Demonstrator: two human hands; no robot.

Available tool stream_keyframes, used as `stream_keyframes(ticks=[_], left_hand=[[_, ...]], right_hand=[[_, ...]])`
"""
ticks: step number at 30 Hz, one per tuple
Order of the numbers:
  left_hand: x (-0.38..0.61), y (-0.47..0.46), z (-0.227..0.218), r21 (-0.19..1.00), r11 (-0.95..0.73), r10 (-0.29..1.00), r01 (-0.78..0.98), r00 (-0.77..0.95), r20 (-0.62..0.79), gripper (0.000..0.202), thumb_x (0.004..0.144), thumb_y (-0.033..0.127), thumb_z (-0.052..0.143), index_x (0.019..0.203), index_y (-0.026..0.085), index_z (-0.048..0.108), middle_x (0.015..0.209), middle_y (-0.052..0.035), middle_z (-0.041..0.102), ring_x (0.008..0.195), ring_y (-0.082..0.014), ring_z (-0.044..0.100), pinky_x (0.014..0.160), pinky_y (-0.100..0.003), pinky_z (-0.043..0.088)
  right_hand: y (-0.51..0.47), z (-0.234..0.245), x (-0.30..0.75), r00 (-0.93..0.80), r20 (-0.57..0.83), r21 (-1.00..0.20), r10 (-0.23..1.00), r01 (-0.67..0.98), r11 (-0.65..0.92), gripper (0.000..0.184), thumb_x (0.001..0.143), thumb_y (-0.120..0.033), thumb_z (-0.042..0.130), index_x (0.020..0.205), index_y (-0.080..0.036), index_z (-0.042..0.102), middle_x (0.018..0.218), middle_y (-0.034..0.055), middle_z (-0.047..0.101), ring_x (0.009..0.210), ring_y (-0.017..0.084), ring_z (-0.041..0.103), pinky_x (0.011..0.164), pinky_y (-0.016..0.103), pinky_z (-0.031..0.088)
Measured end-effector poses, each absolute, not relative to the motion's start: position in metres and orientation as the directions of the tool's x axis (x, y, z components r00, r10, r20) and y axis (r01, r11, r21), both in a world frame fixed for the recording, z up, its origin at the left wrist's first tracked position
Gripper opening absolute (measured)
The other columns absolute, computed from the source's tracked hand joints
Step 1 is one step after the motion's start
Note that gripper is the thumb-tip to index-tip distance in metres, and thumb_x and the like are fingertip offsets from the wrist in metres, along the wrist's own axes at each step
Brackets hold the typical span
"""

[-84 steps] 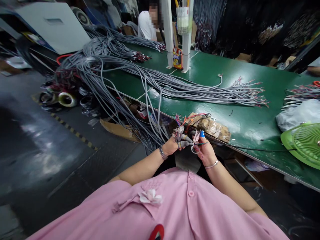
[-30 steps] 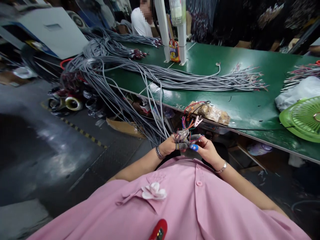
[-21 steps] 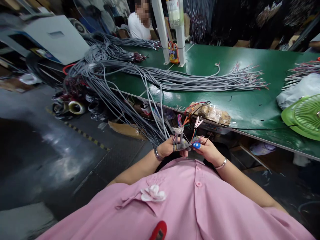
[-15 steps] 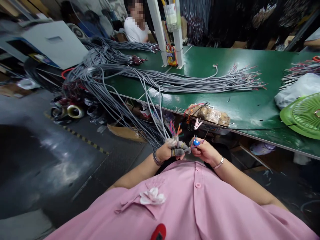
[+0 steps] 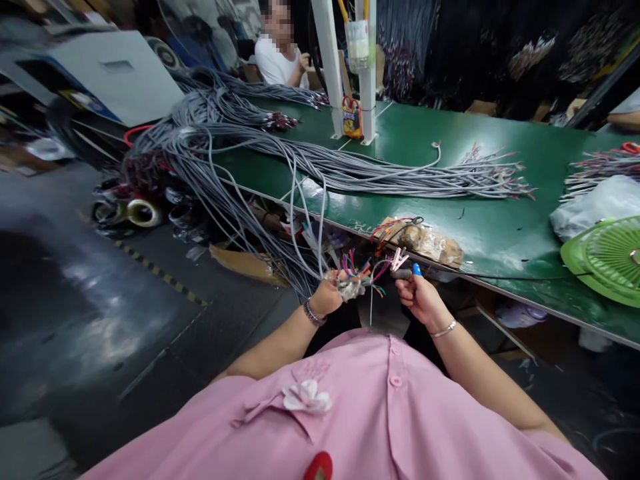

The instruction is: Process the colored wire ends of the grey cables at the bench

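And the left hand [image 5: 326, 299] is clamped on the wire bundle [image 5: 353, 285], coloured ends fanning out, this side of the desk [image 5: 500, 233]! Over at the bundle's three o'clock, apart, the right hand [image 5: 421, 297] curls its fingers near a pink clip [image 5: 399, 259]; any grip there, I can't tell. Grey cables [image 5: 360, 172] sprawl at twelve.

Cannot make out any word, number or brand for certain; can see marks like lettering on the yellow packet [image 5: 351, 124] by the white posts [image 5: 369, 100], too small to read; can see faint lettering on the chest of the pink shirt [image 5: 350, 420], likewise illegible; can pick out yellow-and-black stripes [image 5: 156, 269] along the floor [image 5: 90, 287].
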State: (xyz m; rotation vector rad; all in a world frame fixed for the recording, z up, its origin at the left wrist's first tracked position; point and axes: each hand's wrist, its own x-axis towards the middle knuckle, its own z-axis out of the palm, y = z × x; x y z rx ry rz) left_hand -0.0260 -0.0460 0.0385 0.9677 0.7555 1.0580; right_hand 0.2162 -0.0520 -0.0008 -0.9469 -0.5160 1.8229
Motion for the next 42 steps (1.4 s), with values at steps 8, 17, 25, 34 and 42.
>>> stream_keyframes(ticks=[8, 17, 25, 34, 42], left_hand=[[-0.006, -0.025, 0.034, 0.983, 0.036, 0.91, -0.182, 0.412, 0.043, 0.031, 0.067, 0.035, 0.085, 0.081, 0.01, 0.074, 0.073, -0.0068, 0.07, 0.065, -0.0132, 0.063, 0.063, -0.025, 0.051], [0.018, -0.022, 0.02, 0.98, 0.054, 0.901, -0.191, 0.433, 0.035, 0.032, 0.07, 0.039, 0.082, 0.086, 0.011, 0.076, 0.074, -0.0057, 0.07, 0.065, -0.0123, 0.06, 0.065, -0.025, 0.048], [0.02, -0.018, -0.004, 0.991, 0.029, 0.892, -0.134, 0.452, 0.035, 0.028, 0.071, 0.035, 0.082, 0.082, 0.01, 0.075, 0.078, -0.0055, 0.069, 0.071, -0.0141, 0.061, 0.07, -0.028, 0.05], [0.022, -0.023, -0.004, 0.985, 0.118, 0.893, -0.123, 0.446, -0.051, 0.032, 0.064, 0.037, 0.086, 0.073, 0.01, 0.072, 0.075, -0.0058, 0.07, 0.068, -0.0135, 0.06, 0.067, -0.026, 0.05], [0.011, -0.031, 0.017, 0.976, 0.171, 0.869, -0.135, 0.487, -0.085, 0.041, 0.057, 0.042, 0.089, 0.073, 0.01, 0.068, 0.07, -0.0066, 0.069, 0.062, -0.0156, 0.062, 0.061, -0.029, 0.052]], right_hand=[[-0.033, 0.019, 0.196, -0.119, -0.221, -0.864, 0.968, -0.436, -0.251, 0.038, 0.077, -0.053, 0.073, 0.077, -0.017, 0.06, 0.066, -0.0012, 0.059, 0.043, 0.003, 0.025, 0.039, 0.019, 0.013], [-0.018, 0.009, 0.194, -0.075, -0.294, -0.71, 0.953, -0.65, -0.27, 0.044, 0.069, -0.055, 0.08, 0.069, -0.02, 0.053, 0.056, -0.0056, 0.045, 0.045, 0.006, 0.034, 0.038, 0.019, 0.022], [-0.009, -0.005, 0.185, -0.021, -0.356, -0.626, 0.934, -0.737, -0.255, 0.042, 0.065, -0.05, 0.084, 0.067, -0.02, 0.055, 0.051, -0.0058, 0.046, 0.045, 0.008, 0.039, 0.038, 0.02, 0.029], [-0.011, 0.001, 0.182, -0.007, -0.381, -0.621, 0.925, -0.739, -0.261, 0.045, 0.066, -0.056, 0.082, 0.068, -0.019, 0.057, 0.051, -0.0058, 0.05, 0.044, 0.007, 0.043, 0.041, 0.02, 0.035], [-0.023, 0.0, 0.187, -0.137, -0.385, -0.51, 0.913, -0.793, -0.334, 0.049, 0.067, -0.063, 0.078, 0.074, -0.019, 0.057, 0.062, -0.0025, 0.058, 0.044, 0.006, 0.04, 0.035, 0.017, 0.022]])
